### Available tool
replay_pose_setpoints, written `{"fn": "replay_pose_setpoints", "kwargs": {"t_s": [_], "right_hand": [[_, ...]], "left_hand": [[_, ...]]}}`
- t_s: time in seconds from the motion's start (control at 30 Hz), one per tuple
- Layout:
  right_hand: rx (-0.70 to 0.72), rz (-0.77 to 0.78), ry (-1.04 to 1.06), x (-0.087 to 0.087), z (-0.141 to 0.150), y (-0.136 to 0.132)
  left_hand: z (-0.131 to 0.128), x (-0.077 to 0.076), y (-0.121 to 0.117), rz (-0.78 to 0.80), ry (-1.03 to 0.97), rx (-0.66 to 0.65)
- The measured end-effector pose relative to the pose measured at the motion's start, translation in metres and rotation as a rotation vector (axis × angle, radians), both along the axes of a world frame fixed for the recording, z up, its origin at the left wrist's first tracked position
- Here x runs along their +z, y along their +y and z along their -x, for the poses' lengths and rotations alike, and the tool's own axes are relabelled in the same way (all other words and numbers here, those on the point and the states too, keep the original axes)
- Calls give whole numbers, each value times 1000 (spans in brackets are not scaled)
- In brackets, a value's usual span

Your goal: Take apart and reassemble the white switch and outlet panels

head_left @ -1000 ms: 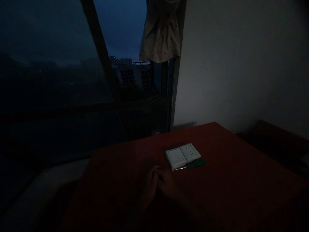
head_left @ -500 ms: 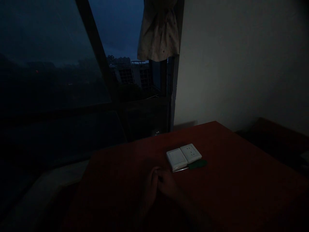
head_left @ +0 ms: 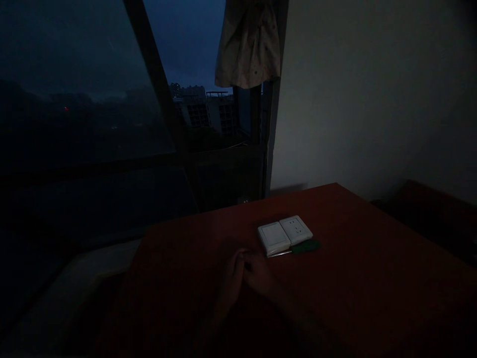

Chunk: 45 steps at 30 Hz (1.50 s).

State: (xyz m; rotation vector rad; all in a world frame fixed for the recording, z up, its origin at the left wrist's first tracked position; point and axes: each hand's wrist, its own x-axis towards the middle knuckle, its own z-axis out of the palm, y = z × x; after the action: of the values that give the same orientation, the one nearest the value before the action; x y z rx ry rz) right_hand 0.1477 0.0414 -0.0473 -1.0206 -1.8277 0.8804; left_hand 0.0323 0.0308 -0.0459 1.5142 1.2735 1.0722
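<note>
In the dim light, my left hand [head_left: 233,278] and my right hand [head_left: 258,274] rest together on the reddish table [head_left: 357,253]. Their fingers are curled in and meet at the front; no object shows in them, though shadow covers the lower parts. Just beyond my right hand lies a white wall plate with a plain face [head_left: 275,236]. Against its right side sits a white wall socket [head_left: 296,228] with slots. A screwdriver with a green handle [head_left: 306,246] lies along their near edge, its metal shaft pointing left towards my right hand.
Behind the table stands a large window with a dark frame [head_left: 156,74]. A bunched curtain [head_left: 248,49] hangs at its right end. A pale wall [head_left: 365,99] rises at the right, with a dark reddish piece of furniture [head_left: 428,199] low beside it.
The view has shifted slightly, so the table, plates and hands appear a little higher. My hands keep their pose, and the things on the table stay in place.
</note>
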Motion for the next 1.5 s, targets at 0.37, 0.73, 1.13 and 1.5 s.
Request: {"fn": "replay_pose_setpoints", "kwargs": {"t_s": [0.37, 0.73, 1.13, 1.5], "right_hand": [[6, -32, 35, 0, -2, -2], [0, -9, 2, 0, 0, 2], [-21, -14, -25, -1, 3, 3], [-4, -27, -38, 6, 0, -2]], "left_hand": [[-2, 5, 0, -19, 36, -15], [0, 3, 2, -14, 22, 8], [4, -5, 6, -16, 16, 31], [1, 0, 5, -52, 27, -19]]}}
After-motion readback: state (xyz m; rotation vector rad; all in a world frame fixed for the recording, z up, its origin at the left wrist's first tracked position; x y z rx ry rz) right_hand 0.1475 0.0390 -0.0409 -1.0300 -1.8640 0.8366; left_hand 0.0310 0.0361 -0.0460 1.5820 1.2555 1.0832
